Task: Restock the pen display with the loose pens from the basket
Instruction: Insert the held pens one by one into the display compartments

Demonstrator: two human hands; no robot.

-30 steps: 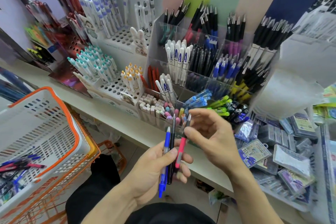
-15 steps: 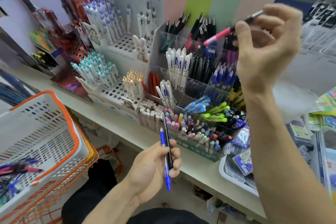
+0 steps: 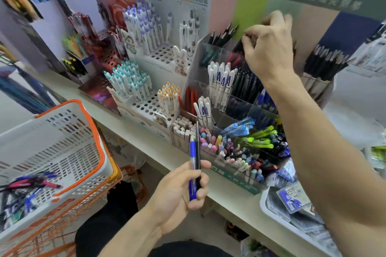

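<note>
— What is shown at the pen display [image 3: 240, 98]?
— Its upper compartment is reached by the right hand [image 3: 269, 52], fingers curled; whether a pen is pinched cannot be told. A blue pen [image 3: 192, 152] and a black pen [image 3: 197, 144] are gripped by the left hand [image 3: 177, 196].
— The risk?
— Standing pens may be knocked over; more loose pens [image 3: 27, 183] are left in the basket [image 3: 100, 152]
</note>
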